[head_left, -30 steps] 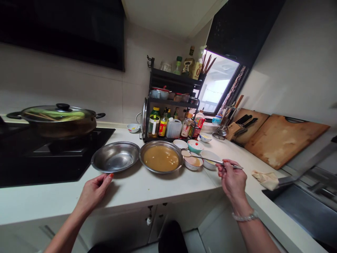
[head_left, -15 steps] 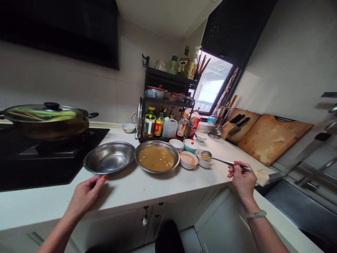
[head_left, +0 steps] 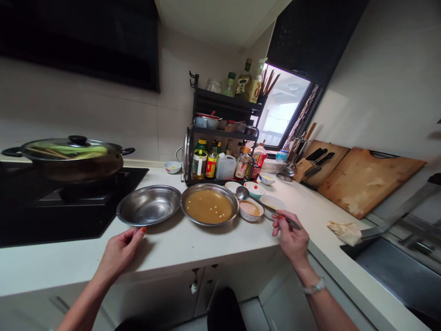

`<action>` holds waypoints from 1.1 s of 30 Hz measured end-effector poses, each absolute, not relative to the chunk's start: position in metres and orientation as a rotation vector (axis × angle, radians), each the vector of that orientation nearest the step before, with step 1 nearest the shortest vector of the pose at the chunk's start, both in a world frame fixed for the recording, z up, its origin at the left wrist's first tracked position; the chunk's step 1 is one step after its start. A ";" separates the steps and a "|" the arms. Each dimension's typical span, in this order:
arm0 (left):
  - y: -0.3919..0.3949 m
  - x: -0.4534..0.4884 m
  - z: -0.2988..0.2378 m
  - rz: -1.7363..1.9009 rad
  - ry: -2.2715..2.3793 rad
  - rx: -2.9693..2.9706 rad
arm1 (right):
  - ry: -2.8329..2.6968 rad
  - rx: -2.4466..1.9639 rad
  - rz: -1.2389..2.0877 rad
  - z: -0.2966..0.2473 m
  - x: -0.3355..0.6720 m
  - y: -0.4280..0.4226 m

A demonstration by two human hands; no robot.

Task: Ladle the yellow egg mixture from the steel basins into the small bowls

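Observation:
My right hand [head_left: 289, 234] is closed round the handle of a metal spoon [head_left: 259, 204]. The spoon's bowl hangs just above the right rim of a steel bowl of brown liquid [head_left: 209, 209]. Beside that, to the left, sits an empty steel bowl [head_left: 149, 206]. My left hand [head_left: 121, 249] rests on the white counter [head_left: 193, 248] in front of the empty bowl, fingers loosely curled with nothing in them. Small bowls stand under and right of the spoon: one with tan sauce [head_left: 250, 209] and a white one [head_left: 273, 202].
A lidded wok with greens [head_left: 69, 158] sits on the black hob [head_left: 51, 207] at left. A black rack of bottles [head_left: 223, 142] stands behind the bowls. Cutting boards [head_left: 368, 179] and a knife block [head_left: 306, 168] lean at right. A cloth [head_left: 344, 231] lies by the sink [head_left: 399, 271].
My right hand carried the spoon from the white bowl at right leftward to the rim of the bowl of brown liquid. My left hand stayed on the counter.

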State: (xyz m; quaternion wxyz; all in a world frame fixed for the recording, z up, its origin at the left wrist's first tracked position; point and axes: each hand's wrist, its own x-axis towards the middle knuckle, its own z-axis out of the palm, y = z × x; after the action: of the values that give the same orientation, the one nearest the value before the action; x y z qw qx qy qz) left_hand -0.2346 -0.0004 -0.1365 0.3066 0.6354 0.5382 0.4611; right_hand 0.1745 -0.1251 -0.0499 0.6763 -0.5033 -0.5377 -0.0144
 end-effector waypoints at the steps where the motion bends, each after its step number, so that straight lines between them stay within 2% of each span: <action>1: 0.000 -0.235 -0.137 1.222 1.421 1.682 | -1.229 -1.117 0.007 -0.051 0.167 -0.120; 12: -0.003 -0.232 -0.130 1.208 1.440 1.675 | -1.277 -1.176 0.253 -0.076 0.138 -0.066; 19: -0.002 -0.233 -0.131 1.221 1.412 1.684 | -1.003 -1.135 0.398 -0.080 0.137 -0.063; 33: -0.003 -0.232 -0.130 1.219 1.448 1.722 | -0.846 -1.081 0.355 -0.061 0.150 -0.079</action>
State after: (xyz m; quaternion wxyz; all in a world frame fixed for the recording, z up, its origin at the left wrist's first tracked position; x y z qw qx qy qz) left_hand -0.2323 -0.0027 -0.1302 0.2871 0.6445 0.5421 0.4564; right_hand 0.1497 -0.0792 -0.0610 0.7591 -0.4964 -0.3883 0.1631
